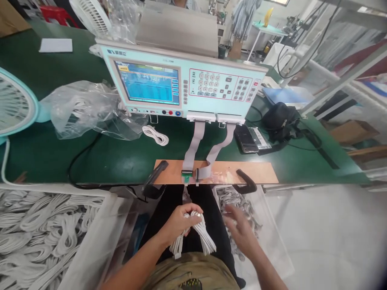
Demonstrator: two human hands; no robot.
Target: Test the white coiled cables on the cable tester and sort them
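**Below the orange board, a white cable bundle hung in your left hand**

Off the near edge of the orange board [263, 171], your left hand [181, 223] pinched the white cable bundle [206, 241] near its top, between thumb and fingers. The loops seemed likely to splay or tangle if that pinch slackened, because their lower ends hung free. Lifted carelessly toward the board, a loop might also have snagged on the black clamp [155, 177] at its left end.

The bundle looked white and slightly glossy, doubled into long loops that fell in two parts, with a small pale connector [177, 255] dangling at the lower left.

Farther right below the board, your right hand [242, 229] was blurred, its fingers spread, with nothing visible in it, above a pale bin [276, 241] of grey cables [238, 197]. On the board sat a green circuit card [186, 179]; grey ribbons [193, 149] ran beyond it to the tester [229, 108].
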